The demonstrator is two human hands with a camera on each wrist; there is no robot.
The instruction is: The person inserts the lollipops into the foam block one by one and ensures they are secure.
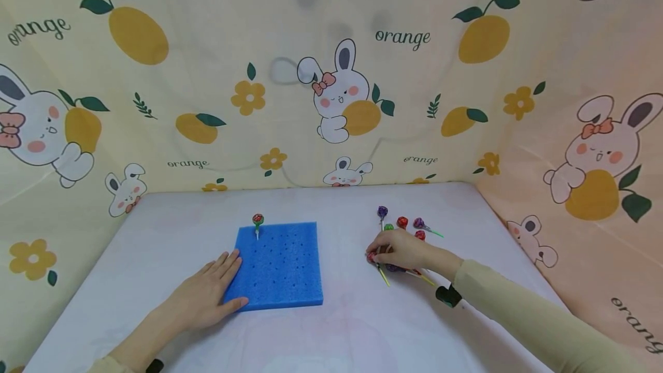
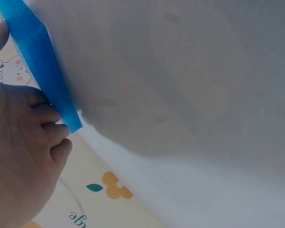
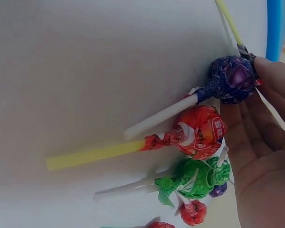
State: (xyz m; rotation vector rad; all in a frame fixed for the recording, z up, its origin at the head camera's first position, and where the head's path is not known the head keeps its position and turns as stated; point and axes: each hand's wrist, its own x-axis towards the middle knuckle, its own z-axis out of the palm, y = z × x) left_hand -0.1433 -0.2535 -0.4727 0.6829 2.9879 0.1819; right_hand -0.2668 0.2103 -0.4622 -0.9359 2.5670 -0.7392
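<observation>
Pinching a lollipop (image 1: 370, 258) between thumb and fingers, the right hand (image 1: 401, 248) is between the foam (image 1: 279, 298) and the right edge of the surface (image 1: 352, 327), loose lollipops (image 1: 402, 222) bunched beside it. Left hand's (image 1: 206, 290) got straight fingers against the foam's left edge; a stuck-in pop (image 1: 258, 219) stands near its far left corner.

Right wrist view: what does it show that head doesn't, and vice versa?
Only right wrist: the palm side of the right hand and pale lettering on the red lollipop.

Only head: the left hand against the foam block, and the upright lollipop standing in it.

Both: the right hand among loose lollipops on the white table, and the blue foam block, just an edge in right wrist.
</observation>
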